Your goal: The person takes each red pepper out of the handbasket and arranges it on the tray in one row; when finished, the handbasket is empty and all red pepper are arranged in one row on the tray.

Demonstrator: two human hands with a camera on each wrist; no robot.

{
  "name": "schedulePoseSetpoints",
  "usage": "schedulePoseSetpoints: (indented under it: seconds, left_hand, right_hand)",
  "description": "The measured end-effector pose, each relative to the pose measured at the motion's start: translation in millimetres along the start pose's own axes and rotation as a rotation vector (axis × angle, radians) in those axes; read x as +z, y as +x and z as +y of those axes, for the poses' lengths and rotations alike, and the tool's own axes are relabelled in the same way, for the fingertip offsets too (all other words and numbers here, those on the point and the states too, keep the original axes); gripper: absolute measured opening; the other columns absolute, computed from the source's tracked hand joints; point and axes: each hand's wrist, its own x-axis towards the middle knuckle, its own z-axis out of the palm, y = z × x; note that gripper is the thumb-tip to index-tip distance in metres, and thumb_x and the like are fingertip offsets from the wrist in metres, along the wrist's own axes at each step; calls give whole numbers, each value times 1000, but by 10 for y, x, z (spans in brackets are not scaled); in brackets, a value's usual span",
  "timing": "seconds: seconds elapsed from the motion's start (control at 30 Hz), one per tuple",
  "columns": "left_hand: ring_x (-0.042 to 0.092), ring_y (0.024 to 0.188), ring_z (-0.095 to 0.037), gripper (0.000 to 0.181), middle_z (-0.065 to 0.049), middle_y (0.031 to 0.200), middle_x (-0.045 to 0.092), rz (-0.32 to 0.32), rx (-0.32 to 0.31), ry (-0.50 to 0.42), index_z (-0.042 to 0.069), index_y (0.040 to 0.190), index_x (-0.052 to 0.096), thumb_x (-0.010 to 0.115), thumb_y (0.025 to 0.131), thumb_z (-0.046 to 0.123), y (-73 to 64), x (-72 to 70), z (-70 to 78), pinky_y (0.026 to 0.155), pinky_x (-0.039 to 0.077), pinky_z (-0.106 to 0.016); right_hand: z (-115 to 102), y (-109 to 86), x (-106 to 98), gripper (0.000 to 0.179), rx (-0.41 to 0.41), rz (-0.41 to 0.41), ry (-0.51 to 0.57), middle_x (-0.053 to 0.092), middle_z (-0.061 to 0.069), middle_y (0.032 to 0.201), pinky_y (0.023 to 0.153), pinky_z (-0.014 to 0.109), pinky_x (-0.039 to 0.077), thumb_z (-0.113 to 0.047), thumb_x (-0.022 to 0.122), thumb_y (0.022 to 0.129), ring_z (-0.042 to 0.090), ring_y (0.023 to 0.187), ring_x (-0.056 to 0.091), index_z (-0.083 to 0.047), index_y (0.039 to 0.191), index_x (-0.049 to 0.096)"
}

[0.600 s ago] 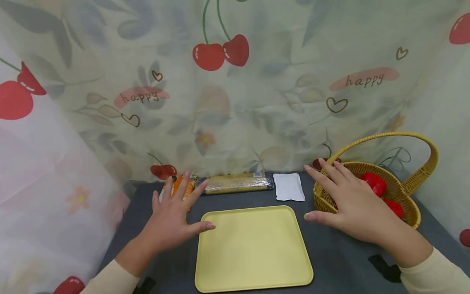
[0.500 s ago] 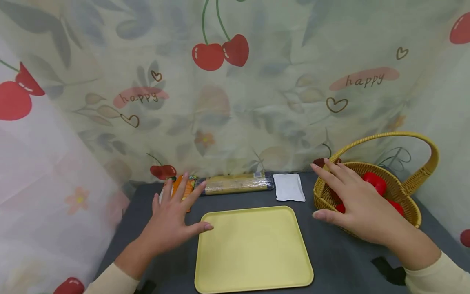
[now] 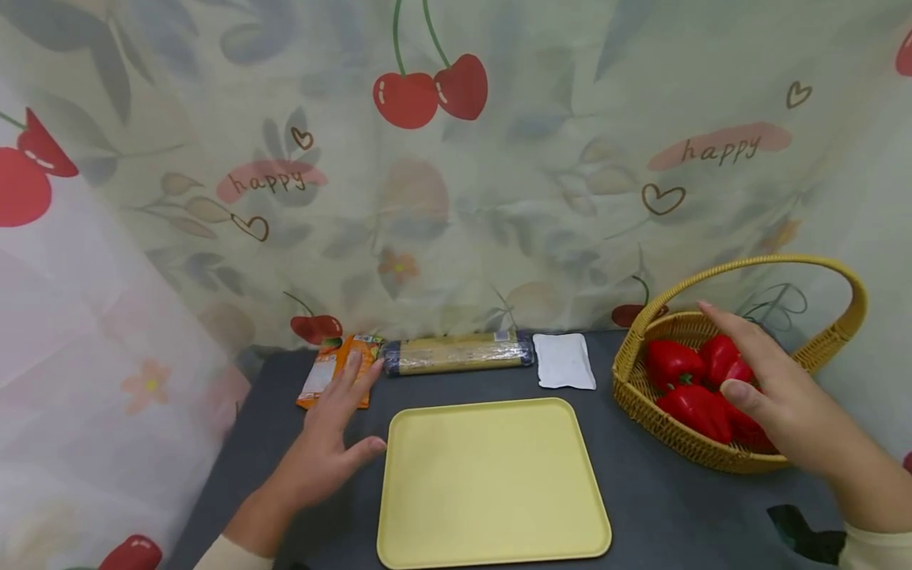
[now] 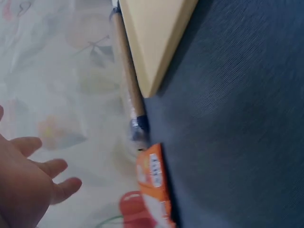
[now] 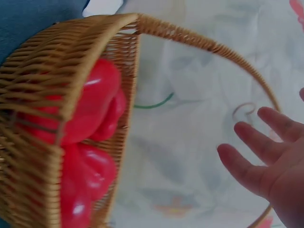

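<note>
Over the right side of the table, my right hand [image 3: 798,404] hovers at the near right rim of a wicker basket [image 3: 670,431] with a tall handle. Several glossy red bell peppers [image 3: 694,412] lie inside it. The right wrist view shows the fingers straight and holding nothing, beside the basket's handle [image 5: 209,45]. To the left of a yellow tray [image 3: 492,483], my left hand [image 3: 324,447] is raised with its fingers extended. Nothing is in it. Behind its fingertips lies an orange and white snack packet [image 3: 321,376], partly covered by the hand.
Along the back of the dark table [image 3: 456,389] lie a long plastic-wrapped roll [image 3: 459,354] and a white square packet [image 3: 564,362]. A printed cloth [image 3: 456,222] hangs behind. A black strip [image 3: 805,534] lies at the front right.
My right hand has moved right and turned on edge, uncovering the peppers and the basket's near side. My left hand has turned slightly and shifted left, uncovering more of the orange packet.
</note>
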Motion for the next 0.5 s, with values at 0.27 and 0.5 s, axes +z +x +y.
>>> schedulePoseSetpoints:
  seconds: [0.27,0.5]
  left_hand:
    - [17,160,-49,77,-9,180,18,61,-33,-263,26,177,21,58,113,48,-159,201,-193,114,21,-86]
    - [22,154,-61,70,-22,178,16,31,-186,-641,24,178,9,31,118,54,-212,418,-250,112,26,-86]
  right_hand:
    - [406,-85,44,64,89,6,167,27,4,169,106,80,32,-37,36,116,20,144,27,-29,176,18]
    - [799,-159,126,61,147,-6,254,38,-6,156,90,17,47,-37,29,116,12,131,45,-26,175,19]
